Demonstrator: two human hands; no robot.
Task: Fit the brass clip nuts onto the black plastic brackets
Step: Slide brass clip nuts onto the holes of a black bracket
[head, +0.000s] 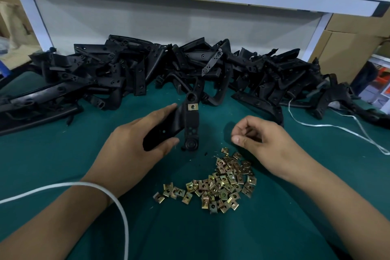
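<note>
From the head camera, the left hand [135, 145] grips a black plastic bracket [185, 124], thumb under its lower edge and fingers along the far side, holding it tilted above the green table mat [63, 154]. One brass clip nut [192, 107] already sits on the bracket's upper arm, just below a round hole. The right hand [263, 139] hovers just right of the bracket, fingers curled in toward the thumb; whether they pinch a nut, I cannot tell. Below and between the hands lies a loose pile of brass clip nuts [219, 183] on the mat. Behind, a long heap of black brackets [147, 65] runs across the table. A white cord [118, 202] loops over the left wrist.
</note>
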